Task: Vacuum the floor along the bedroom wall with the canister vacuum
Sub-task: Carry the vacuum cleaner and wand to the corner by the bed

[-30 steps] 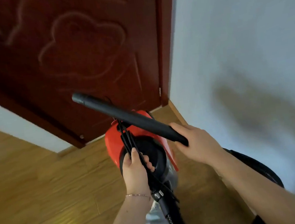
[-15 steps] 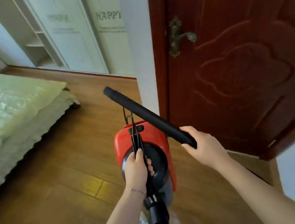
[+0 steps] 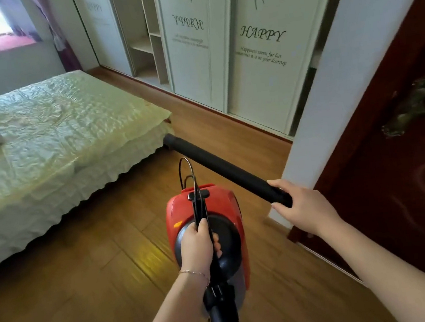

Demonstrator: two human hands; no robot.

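A person's left hand is clamped on the handle of a red canister vacuum, carried above the wooden floor. The right hand grips its black wand, which points toward the bed.

the right wardrobe door reads "happy" in script, its smaller lines beneath only partly legible; the middle wardrobe door shows "happy" mirrored.
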